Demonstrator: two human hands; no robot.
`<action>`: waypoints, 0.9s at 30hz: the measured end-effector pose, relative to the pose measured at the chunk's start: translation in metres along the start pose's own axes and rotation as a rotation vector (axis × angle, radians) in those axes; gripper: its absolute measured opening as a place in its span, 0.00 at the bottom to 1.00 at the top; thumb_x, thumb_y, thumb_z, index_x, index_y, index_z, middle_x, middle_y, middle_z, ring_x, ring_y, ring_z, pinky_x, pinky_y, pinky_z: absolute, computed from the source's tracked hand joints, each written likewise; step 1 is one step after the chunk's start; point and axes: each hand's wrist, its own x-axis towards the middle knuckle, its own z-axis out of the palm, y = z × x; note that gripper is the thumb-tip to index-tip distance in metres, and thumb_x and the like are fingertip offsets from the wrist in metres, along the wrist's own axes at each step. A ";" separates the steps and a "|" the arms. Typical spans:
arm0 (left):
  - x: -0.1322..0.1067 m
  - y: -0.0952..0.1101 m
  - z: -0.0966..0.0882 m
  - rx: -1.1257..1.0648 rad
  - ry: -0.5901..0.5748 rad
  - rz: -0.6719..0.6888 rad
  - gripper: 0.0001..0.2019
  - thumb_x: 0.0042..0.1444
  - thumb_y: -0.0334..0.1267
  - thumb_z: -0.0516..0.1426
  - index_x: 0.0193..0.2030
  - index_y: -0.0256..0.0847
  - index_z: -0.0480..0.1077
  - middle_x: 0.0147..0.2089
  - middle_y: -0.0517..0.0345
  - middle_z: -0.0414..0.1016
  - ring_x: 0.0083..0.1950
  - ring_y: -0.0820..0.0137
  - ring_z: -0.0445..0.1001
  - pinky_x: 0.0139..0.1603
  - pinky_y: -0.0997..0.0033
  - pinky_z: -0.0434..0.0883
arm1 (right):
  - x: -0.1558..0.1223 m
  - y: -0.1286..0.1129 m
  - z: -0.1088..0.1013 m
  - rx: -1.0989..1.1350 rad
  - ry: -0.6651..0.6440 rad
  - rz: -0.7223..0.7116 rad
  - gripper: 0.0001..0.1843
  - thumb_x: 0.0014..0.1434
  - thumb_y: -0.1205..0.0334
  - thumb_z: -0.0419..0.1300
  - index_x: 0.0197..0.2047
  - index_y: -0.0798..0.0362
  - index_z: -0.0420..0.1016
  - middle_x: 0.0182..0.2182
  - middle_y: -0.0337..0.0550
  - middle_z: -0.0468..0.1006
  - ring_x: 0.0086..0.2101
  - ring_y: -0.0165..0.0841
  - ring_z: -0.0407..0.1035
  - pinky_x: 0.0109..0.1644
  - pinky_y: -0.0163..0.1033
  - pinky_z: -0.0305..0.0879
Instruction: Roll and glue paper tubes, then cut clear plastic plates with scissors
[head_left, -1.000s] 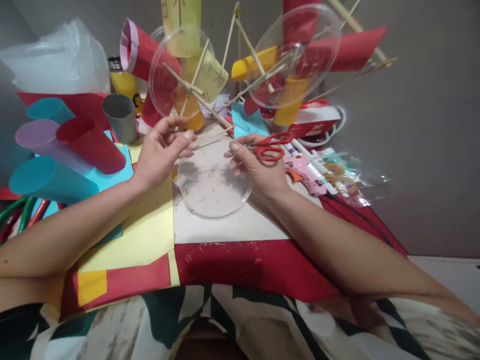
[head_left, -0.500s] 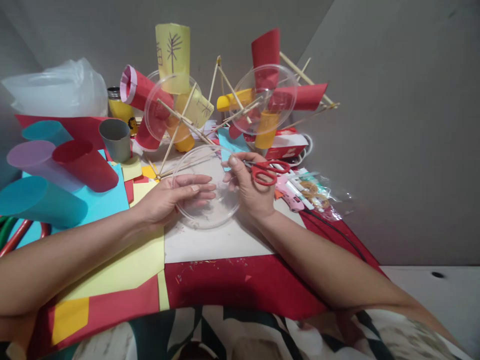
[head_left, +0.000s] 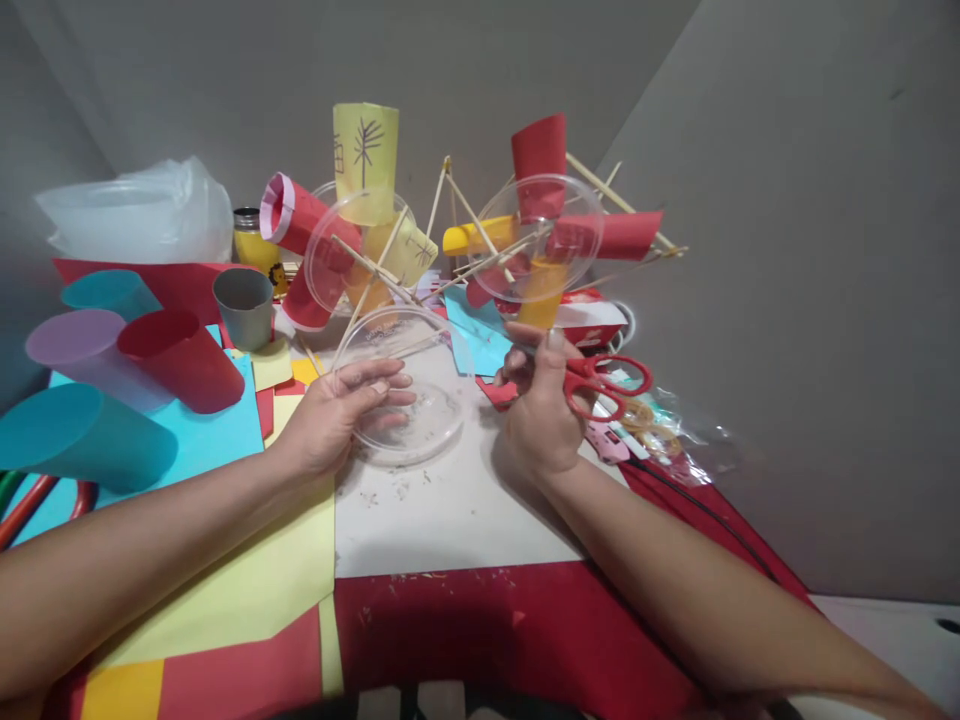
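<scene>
The left hand (head_left: 335,412) had its thumb and fingers only slightly parted, with the left side of the clear lid (head_left: 431,400) between or against them. (Through such clear plastic, I could not tell which fingers were in front and which behind.) The lid stood tilted, and most of its disc extended to the right of this grip. The right hand (head_left: 544,410) was closed around the red scissors (head_left: 583,369) near their middle, the finger loops pointing out towards the right edge of the table (head_left: 517,635); the blades were mostly hidden. Between these fingers and the lid's right rim there was a small gap.

As I judged it, handling the lid well called for a light pinch close to the rim, so that the thin plastic did not bend, and for the blades turned away from the left fingers.

Below the lid was the left half of the white sheet (head_left: 457,525). Farther out, the wheels of sticks (head_left: 379,268) and paper tubes stood towards the table's far edge, and the pink glue gun (head_left: 606,442) lay near its right edge.
</scene>
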 end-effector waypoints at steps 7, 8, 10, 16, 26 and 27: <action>-0.001 -0.005 -0.001 0.036 -0.007 -0.029 0.09 0.57 0.25 0.63 0.44 0.34 0.80 0.41 0.52 0.82 0.39 0.68 0.83 0.34 0.75 0.81 | -0.032 -0.012 -0.003 -0.180 -0.312 -0.172 0.13 0.69 0.52 0.57 0.41 0.47 0.81 0.25 0.35 0.74 0.28 0.29 0.70 0.37 0.38 0.68; -0.001 -0.005 -0.001 0.039 -0.007 -0.043 0.10 0.57 0.25 0.62 0.45 0.35 0.80 0.41 0.52 0.82 0.39 0.68 0.83 0.33 0.75 0.81 | -0.035 -0.013 -0.002 -0.174 -0.335 -0.168 0.10 0.68 0.54 0.59 0.40 0.48 0.79 0.26 0.35 0.75 0.27 0.28 0.70 0.34 0.37 0.68; -0.002 -0.006 -0.001 0.043 -0.008 -0.067 0.11 0.57 0.24 0.62 0.45 0.35 0.80 0.42 0.52 0.82 0.39 0.68 0.83 0.33 0.74 0.80 | -0.038 -0.016 -0.001 -0.175 -0.371 -0.149 0.07 0.65 0.57 0.62 0.36 0.49 0.76 0.27 0.35 0.76 0.26 0.28 0.71 0.31 0.35 0.69; -0.003 -0.005 0.002 0.043 -0.017 -0.079 0.10 0.55 0.25 0.63 0.44 0.35 0.81 0.40 0.52 0.83 0.38 0.69 0.81 0.33 0.74 0.79 | -0.038 -0.017 -0.001 -0.149 -0.411 -0.058 0.07 0.59 0.58 0.67 0.37 0.50 0.75 0.30 0.38 0.79 0.30 0.31 0.76 0.34 0.38 0.74; 0.000 -0.006 0.003 0.031 -0.013 -0.080 0.09 0.54 0.25 0.64 0.42 0.34 0.81 0.38 0.50 0.83 0.38 0.68 0.80 0.34 0.72 0.77 | -0.042 -0.013 -0.003 -0.202 -0.366 -0.050 0.09 0.61 0.55 0.67 0.41 0.51 0.77 0.33 0.42 0.83 0.28 0.31 0.77 0.33 0.39 0.75; 0.000 -0.007 0.003 0.034 -0.018 -0.074 0.09 0.54 0.26 0.64 0.42 0.34 0.81 0.38 0.51 0.83 0.38 0.68 0.80 0.34 0.72 0.77 | -0.042 -0.013 -0.003 -0.215 -0.364 -0.057 0.09 0.61 0.55 0.67 0.40 0.51 0.78 0.33 0.42 0.83 0.29 0.32 0.77 0.33 0.39 0.76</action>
